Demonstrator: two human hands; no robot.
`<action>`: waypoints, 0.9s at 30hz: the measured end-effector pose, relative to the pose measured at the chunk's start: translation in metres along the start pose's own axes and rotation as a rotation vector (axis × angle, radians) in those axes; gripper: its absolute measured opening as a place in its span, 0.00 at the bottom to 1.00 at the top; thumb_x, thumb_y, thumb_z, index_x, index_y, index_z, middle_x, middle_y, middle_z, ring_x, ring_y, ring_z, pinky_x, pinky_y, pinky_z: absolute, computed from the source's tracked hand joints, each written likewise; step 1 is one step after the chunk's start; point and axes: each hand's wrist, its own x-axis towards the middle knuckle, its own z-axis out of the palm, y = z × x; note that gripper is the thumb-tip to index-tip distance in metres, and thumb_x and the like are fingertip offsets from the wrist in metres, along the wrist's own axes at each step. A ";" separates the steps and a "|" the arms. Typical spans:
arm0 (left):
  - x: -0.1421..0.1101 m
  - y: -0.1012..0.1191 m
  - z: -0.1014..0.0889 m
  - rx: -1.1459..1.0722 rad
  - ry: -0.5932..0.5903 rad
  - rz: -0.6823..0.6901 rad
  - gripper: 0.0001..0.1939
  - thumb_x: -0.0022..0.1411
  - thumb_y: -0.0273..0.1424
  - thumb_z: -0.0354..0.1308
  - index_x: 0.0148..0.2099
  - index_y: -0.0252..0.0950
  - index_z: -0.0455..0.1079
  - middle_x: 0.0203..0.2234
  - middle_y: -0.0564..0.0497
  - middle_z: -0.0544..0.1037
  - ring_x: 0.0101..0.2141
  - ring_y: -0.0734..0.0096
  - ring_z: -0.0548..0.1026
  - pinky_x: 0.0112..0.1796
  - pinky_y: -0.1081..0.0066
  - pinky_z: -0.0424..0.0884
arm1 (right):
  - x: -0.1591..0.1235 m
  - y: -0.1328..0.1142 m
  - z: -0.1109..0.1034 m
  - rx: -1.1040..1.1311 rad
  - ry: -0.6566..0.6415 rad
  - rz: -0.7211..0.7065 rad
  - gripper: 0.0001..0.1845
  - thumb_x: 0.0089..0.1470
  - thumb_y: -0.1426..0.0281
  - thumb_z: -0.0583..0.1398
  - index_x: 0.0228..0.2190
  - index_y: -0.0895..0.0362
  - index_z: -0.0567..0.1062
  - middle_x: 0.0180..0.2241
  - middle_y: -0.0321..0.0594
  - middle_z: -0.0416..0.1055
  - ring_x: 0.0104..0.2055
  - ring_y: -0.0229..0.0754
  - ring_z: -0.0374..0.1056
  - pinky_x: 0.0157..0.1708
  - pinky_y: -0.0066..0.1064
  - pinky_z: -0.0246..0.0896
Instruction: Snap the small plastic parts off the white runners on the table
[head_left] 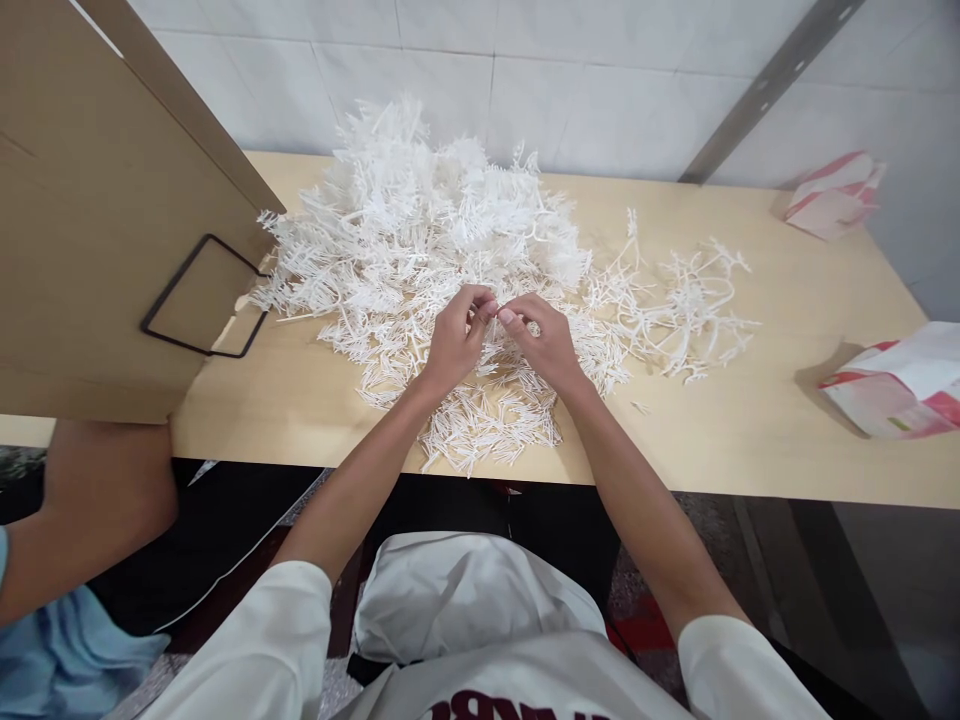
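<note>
Over a broad heap of thin, branching white plastic pieces point(420, 220), my two hands come together at the fingertips. My left hand point(459, 338) is closed in a pinch of thumb and fingers. Facing it, my right hand point(541, 342) pinches as well, its thumb and forefinger almost touching the left fingertips. A small, thin white plastic piece seems to sit between them, mostly hidden by the fingers. Below my hands lies a lower pile of short loose white sticks point(491, 425). Bare branched white stems point(686, 310) lie to the right of the heap.
A cardboard box point(97, 220) stands at the left, with a black wire frame point(199, 345) against it. Two red-and-white paper bags, one farther back point(836, 195) and one nearer point(900, 385), sit at right. Another person's arm point(105, 500) shows at lower left. A tiled wall closes the back.
</note>
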 end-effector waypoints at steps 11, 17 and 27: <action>0.006 -0.004 -0.005 0.003 -0.114 -0.008 0.16 0.63 0.47 0.56 0.41 0.39 0.68 0.37 0.51 0.76 0.39 0.73 0.74 0.40 0.69 0.70 | -0.003 -0.001 -0.001 -0.043 0.025 0.029 0.10 0.54 0.64 0.61 0.34 0.54 0.81 0.32 0.37 0.80 0.30 0.37 0.73 0.34 0.30 0.70; 0.009 -0.009 -0.011 0.046 -0.169 0.040 0.09 0.65 0.39 0.55 0.39 0.39 0.68 0.37 0.51 0.76 0.38 0.74 0.74 0.41 0.69 0.71 | -0.005 0.007 0.003 -0.086 0.113 -0.021 0.11 0.56 0.63 0.61 0.37 0.51 0.82 0.36 0.36 0.82 0.34 0.39 0.77 0.38 0.34 0.73; -0.002 -0.006 -0.003 0.299 -0.329 0.113 0.11 0.56 0.16 0.46 0.37 0.39 0.57 0.33 0.50 0.70 0.35 0.69 0.67 0.38 0.67 0.66 | -0.006 0.003 0.002 -0.262 0.019 -0.099 0.07 0.47 0.73 0.57 0.26 0.55 0.76 0.24 0.34 0.74 0.26 0.35 0.67 0.30 0.28 0.64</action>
